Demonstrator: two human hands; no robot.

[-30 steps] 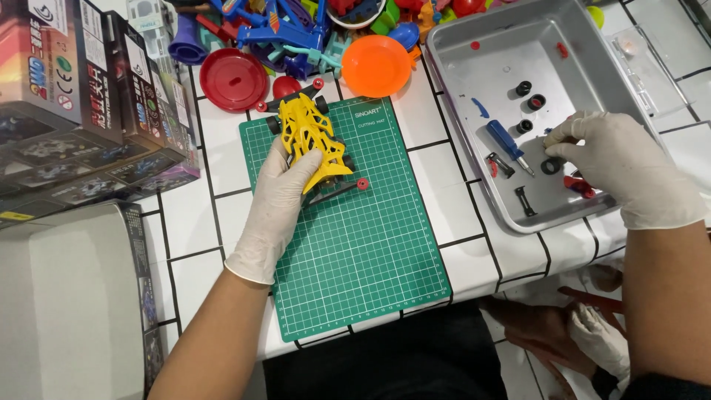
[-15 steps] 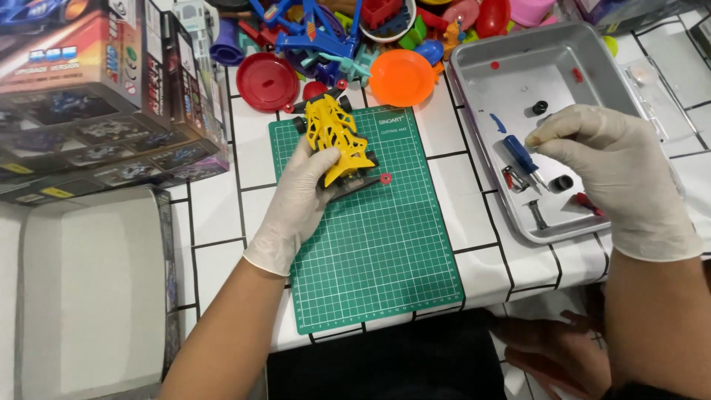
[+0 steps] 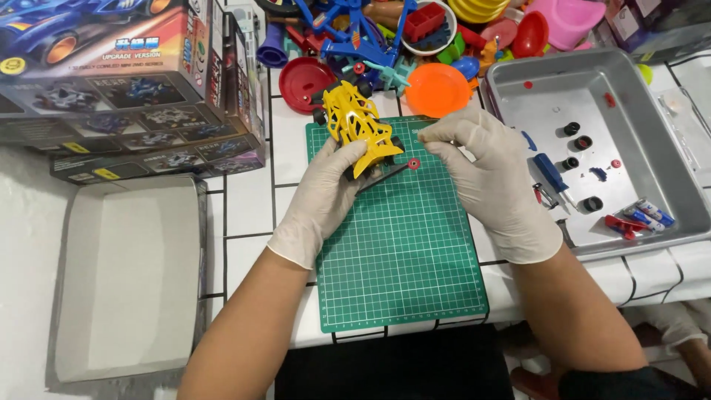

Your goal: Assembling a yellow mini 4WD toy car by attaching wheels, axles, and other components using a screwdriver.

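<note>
the yellow toy car body (image 3: 358, 127) is lying tilted over the top left corner of the green cutting mat (image 3: 404, 259), its nose pointing up and away toward the toy pile. the left hand (image 3: 326, 194), gloved in white, is cupping it from below, fingers curled under the chassis and the thumb resting along its side. a thin dark axle (image 3: 385, 176) is sticking out from the car's near end, ending in a small red wheel hub (image 3: 414, 164). the right hand (image 3: 489, 174), also gloved, is hovering just beside that hub, its thumb and forefinger pressed together near the tip; whether they are pinching a small part is too hard to tell.

to the right of the mat a metal tray (image 3: 666, 185) is sitting on the white tiled table (image 3: 248, 215), holding small black wheels (image 3: 582, 142), a blue-handled screwdriver (image 3: 549, 172) and little red pieces. above the mat, a heap of coloured plastic toys (image 3: 400, 37) is spreading out, with an orange disc (image 3: 437, 90) and a red disc (image 3: 306, 77) at its near edge. on the left, stacked model car boxes (image 3: 126, 81) are standing above an open grey box lid (image 3: 129, 274).
</note>
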